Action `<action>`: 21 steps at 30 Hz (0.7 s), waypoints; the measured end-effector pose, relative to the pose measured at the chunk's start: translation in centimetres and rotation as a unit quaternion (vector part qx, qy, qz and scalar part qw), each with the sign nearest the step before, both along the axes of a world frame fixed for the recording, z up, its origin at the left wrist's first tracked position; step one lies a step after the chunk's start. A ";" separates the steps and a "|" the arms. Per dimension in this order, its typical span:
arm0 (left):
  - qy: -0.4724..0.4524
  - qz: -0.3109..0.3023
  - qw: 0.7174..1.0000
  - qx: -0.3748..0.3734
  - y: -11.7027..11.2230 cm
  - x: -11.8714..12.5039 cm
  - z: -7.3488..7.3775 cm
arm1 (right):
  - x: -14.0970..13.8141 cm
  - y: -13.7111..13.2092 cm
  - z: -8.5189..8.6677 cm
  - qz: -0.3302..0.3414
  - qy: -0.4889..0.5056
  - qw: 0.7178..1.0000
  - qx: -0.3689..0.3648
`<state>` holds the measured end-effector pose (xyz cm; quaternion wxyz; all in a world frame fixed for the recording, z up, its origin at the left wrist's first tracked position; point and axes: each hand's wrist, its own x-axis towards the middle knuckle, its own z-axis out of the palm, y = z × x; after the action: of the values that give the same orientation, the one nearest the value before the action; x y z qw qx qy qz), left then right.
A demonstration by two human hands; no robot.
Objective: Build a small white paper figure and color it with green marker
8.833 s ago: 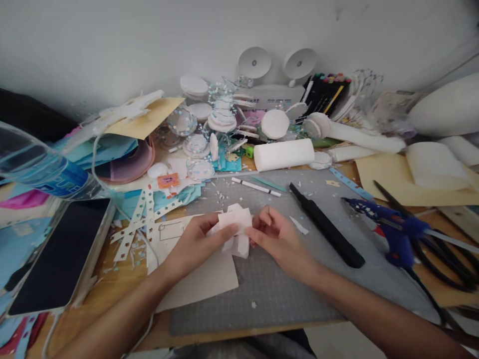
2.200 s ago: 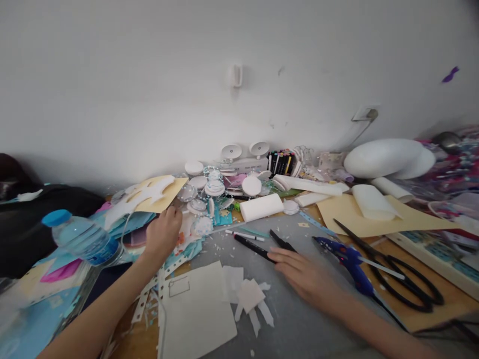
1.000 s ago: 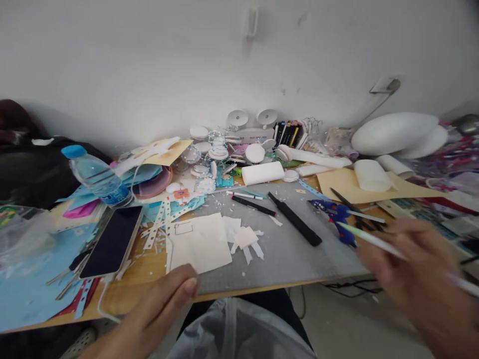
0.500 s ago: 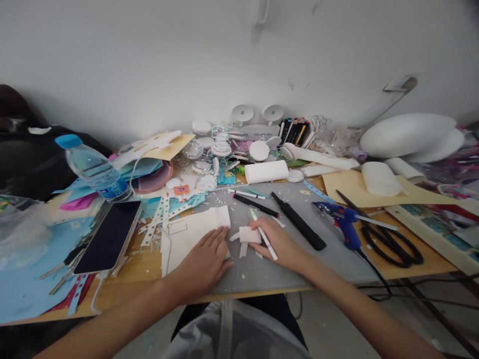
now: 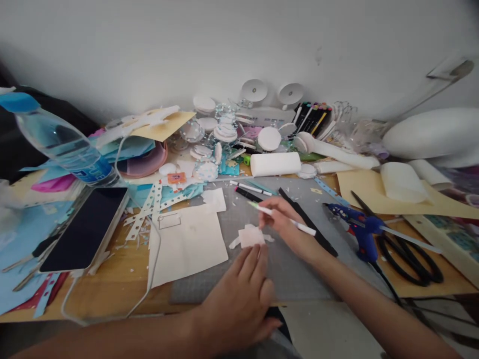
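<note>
My right hand (image 5: pixel 288 224) is closed round a slim white pen (image 5: pixel 306 228) with a green tip, above the grey mat (image 5: pixel 202 289). The pen's tip points left and touches nothing. My left hand (image 5: pixel 243 294) lies with its fingers stretched out, fingertips on the lower edge of a small pale paper piece (image 5: pixel 250 234). Thin white strips stick out from under that piece on both sides. Left of it lies a cream paper sheet (image 5: pixel 190 249) with a small rectangle drawn near its top. A white scrap (image 5: pixel 214 199) overlaps the sheet's upper corner.
A blue glue gun (image 5: pixel 359 227) and black scissors (image 5: pixel 411 262) lie at right. A long black tool (image 5: pixel 325 245) is partly behind my right hand. At left are a phone (image 5: pixel 86 229) and a water bottle (image 5: pixel 60 139). White discs and a white roll (image 5: pixel 276 164) line the back.
My left hand has moved right, from the cream sheet onto the small paper piece. My right hand has let go of that piece and risen with the pen. The view has shifted.
</note>
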<state>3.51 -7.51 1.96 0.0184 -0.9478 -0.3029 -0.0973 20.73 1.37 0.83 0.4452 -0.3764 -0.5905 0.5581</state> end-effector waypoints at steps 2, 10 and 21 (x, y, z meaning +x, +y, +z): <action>0.011 0.030 0.999 0.003 -0.1 1.1 -1.0 | -1.0 0.8 -0.4 0.023 0.010 0.998 -0.051; 0.014 0.051 0.997 0.053 0.5 2.1 -3.0 | -2.0 1.3 -0.5 0.003 -0.064 0.993 -0.104; 0.008 0.047 0.995 0.089 0.6 2.3 -3.0 | -2.0 0.5 -0.4 -0.035 -0.176 0.983 -0.030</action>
<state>5.76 -6.86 -1.09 0.1102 -0.9281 -0.3366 -0.1151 18.74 1.91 0.45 0.3419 -0.5027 -0.6291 0.4844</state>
